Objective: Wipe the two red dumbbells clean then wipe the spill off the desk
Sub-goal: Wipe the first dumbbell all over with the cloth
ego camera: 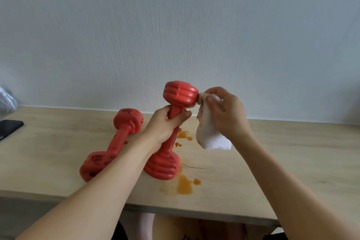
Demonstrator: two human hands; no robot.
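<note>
One red dumbbell [180, 93] stands tilted on its lower head on the wooden desk [282, 154]. My left hand [165, 124] grips its handle. My right hand [224, 111] pinches a white paper towel [210, 136] and presses a corner of it against the right side of the upper head. The second red dumbbell [115, 142] lies flat on the desk to the left, with dark spots on it. Orange spill patches [185, 184] lie on the desk near the standing dumbbell's base, and smaller spill spots [184, 135] lie behind it.
A black phone [9, 125] lies at the desk's left edge, with a crumpled plastic bag [7, 99] behind it. A pale wall rises right behind the desk. The desk's front edge runs close below the spill.
</note>
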